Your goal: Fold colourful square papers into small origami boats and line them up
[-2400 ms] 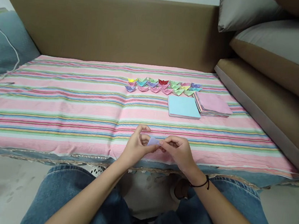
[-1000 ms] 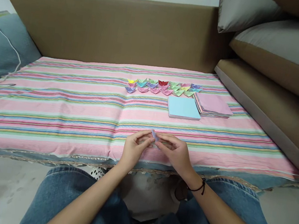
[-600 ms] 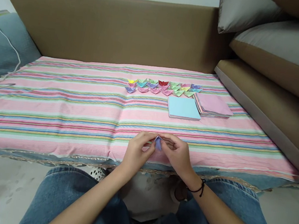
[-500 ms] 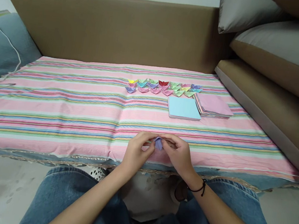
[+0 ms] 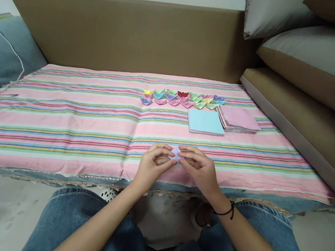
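Observation:
A small lilac folded paper (image 5: 176, 153) is pinched between both hands just above the striped cloth (image 5: 63, 129), near its front edge. My left hand (image 5: 151, 167) grips the paper's left side with thumb and fingers closed. On the other side my right hand (image 5: 199, 171), with a black band at the wrist, pinches it too. Most of the paper is hidden by the fingers.
Several small folded paper boats (image 5: 183, 98) in mixed colours lie in two rows farther back. A light blue paper stack (image 5: 205, 121) and a pink paper stack (image 5: 238, 118) sit beside them. Brown cushions (image 5: 303, 109) rise at the right, a brown backrest (image 5: 129, 35) behind, a white cable (image 5: 10, 51) at left.
Both hands kept working the lilac paper, turning and pressing it. They have shifted slightly forward over the cloth, and the paper now shows flatter between the fingertips.

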Motion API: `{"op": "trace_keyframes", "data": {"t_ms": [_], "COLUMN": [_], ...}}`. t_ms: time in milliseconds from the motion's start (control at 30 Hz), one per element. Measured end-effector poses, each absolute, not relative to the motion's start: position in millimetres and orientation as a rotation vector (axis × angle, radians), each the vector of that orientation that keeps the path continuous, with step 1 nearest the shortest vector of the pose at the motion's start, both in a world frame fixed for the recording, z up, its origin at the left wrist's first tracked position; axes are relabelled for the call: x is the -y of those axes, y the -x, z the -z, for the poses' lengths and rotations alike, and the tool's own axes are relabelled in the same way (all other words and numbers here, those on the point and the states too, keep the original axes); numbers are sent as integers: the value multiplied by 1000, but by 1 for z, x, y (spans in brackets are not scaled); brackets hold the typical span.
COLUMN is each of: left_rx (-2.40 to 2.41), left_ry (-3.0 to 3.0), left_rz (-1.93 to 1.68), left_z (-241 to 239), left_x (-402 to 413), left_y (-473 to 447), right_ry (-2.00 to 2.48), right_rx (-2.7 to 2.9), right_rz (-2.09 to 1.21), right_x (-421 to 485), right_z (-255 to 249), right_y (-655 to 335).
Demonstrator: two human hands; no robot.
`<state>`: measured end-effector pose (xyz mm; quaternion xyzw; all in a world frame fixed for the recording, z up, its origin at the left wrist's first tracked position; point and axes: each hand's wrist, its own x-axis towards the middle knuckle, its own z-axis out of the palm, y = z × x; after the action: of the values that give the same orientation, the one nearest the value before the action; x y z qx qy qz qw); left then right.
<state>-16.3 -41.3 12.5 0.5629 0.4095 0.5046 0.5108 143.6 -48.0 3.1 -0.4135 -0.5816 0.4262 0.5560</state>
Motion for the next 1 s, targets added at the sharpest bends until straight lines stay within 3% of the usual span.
{"op": "trace_keyframes", "data": {"t_ms": [400, 1000], "left_rx": [-967, -1007], "left_ry": [-1124, -1195], "left_rz": [-1168, -1073], "left_z": [-9, -5], "left_x": [39, 39], "left_y": [16, 18], "right_ry": [1044, 1042], "right_rx": [1250, 1420], "right_rz": [-1319, -1352], "right_x": [44, 52], "right_z": [7, 12], "right_y": [-146, -136]}}
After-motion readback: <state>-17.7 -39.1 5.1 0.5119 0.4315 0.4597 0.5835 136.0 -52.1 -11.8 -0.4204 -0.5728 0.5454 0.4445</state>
